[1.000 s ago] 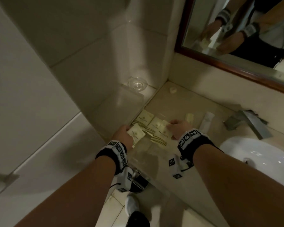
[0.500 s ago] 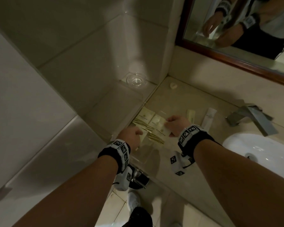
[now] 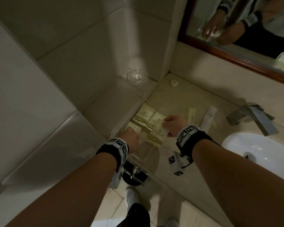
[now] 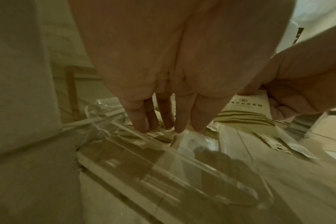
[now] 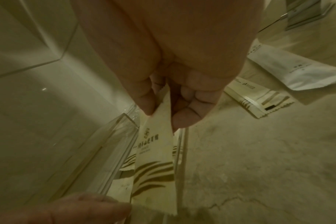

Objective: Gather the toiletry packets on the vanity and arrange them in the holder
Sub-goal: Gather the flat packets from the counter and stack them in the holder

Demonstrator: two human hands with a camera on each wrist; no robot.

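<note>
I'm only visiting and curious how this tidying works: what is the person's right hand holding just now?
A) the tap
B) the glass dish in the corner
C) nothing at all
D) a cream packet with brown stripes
D: the right hand pinches the striped packet by its top corner above the clear holder, while the glass dish sits untouched in the corner.

packets (image 3: 144, 114) in holder (image 3: 143, 155) | sink (image 3: 259, 154) right | 2 sachets (image 3: 191, 114) between
</note>
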